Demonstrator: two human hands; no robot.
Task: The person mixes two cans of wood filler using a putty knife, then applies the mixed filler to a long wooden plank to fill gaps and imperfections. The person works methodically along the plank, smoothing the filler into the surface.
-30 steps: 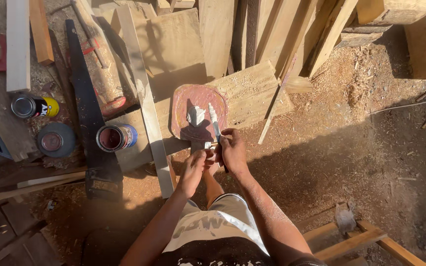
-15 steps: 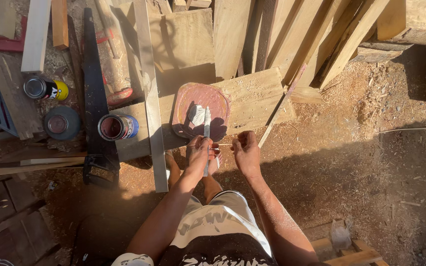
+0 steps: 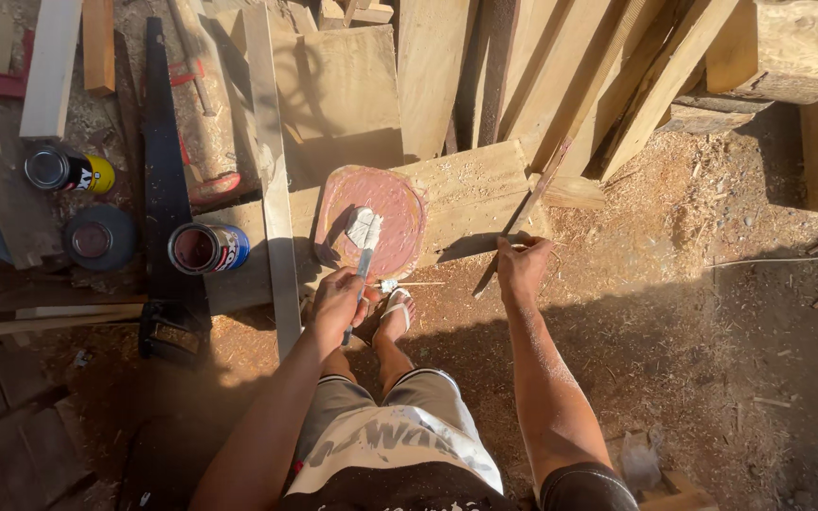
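My left hand (image 3: 338, 303) grips a putty knife (image 3: 364, 257) whose pale blade rests in a white lump of filler on a round reddish disc (image 3: 385, 194). The disc lies on a wooden board (image 3: 471, 194). Over to the right, my right hand (image 3: 523, 268) reaches for the lower end of a thin wooden stick (image 3: 532, 203) leaning against the board; its fingers curl at the stick's tip. My sandalled foot (image 3: 395, 312) stands just below the disc, with a small white stick beside it.
An open tin (image 3: 205, 248) stands left of the disc, its lid (image 3: 97, 238) farther left, a yellow spray can (image 3: 68, 172) above. A long plank (image 3: 272, 180) and a dark saw (image 3: 161, 180) run upright. Planks and blocks pile at the top; sawdust covers the ground.
My right hand has left the spot by my left hand and moved out to the right, to the thin stick's lower end. My left hand stays on the putty knife.
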